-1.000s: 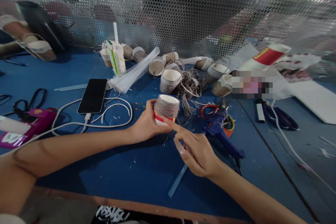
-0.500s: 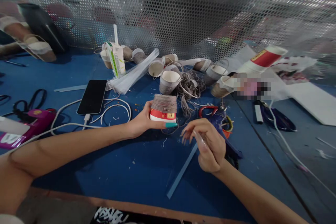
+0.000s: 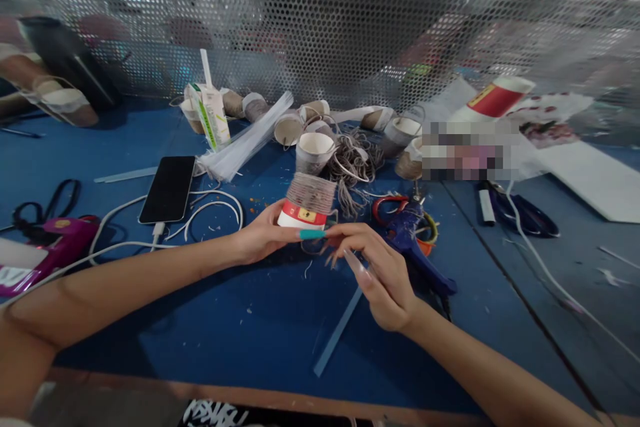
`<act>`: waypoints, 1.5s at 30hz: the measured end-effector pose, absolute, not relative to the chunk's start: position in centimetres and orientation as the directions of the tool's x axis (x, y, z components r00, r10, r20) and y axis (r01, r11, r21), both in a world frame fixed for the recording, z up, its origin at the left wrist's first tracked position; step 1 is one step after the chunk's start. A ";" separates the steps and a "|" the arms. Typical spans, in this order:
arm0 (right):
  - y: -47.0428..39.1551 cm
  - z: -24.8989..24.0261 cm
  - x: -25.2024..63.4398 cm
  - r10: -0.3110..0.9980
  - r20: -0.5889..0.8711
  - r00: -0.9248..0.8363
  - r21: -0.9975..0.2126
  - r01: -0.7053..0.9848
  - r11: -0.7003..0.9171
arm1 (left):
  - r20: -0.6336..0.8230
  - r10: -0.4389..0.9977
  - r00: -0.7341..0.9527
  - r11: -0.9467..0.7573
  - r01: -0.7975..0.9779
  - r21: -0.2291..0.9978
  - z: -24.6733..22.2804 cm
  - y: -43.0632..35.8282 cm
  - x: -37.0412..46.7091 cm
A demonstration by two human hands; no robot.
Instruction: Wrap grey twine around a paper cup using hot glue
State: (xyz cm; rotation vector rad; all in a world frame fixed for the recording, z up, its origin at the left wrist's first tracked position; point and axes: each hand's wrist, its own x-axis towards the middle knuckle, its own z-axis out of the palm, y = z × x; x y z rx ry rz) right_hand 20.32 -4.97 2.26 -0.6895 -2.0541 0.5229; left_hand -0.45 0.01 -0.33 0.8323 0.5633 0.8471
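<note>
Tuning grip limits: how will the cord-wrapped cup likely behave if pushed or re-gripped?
The coiled cord probably gives the cup some grip; its bare red band looks smoother, so likely slicker. Rounded sides suggest it could roll if laid over.

Yarn-wrapped cup (image 3: 311, 193) in left fingers (image 3: 286, 234)

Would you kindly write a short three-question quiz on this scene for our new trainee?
1. What is wound around the cup in the left hand?
A) blue tape
B) grey twine
C) black ribbon

2. True or false: a white cable is plugged into the phone.

3. Fill in the colour: the glue gun beside the right hand is ____.

Key: 1. B; 2. True; 3. blue.
</note>
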 end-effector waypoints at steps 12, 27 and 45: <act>-4.7 1.7 20.7 0.612 0.608 -0.505 -0.599 0.213 0.772 | -0.076 0.828 0.556 0.383 -0.462 0.800 -0.2 0.4 -0.6; -5.6 0.8 20.4 0.771 0.596 -0.225 -0.706 0.311 0.636 | -0.112 0.826 0.553 0.428 -0.486 0.762 -0.1 0.4 -0.4; -5.6 2.1 20.8 0.554 0.769 -0.318 -0.349 0.517 0.781 | -0.091 0.845 0.527 0.423 -0.555 0.716 -0.8 0.9 -0.2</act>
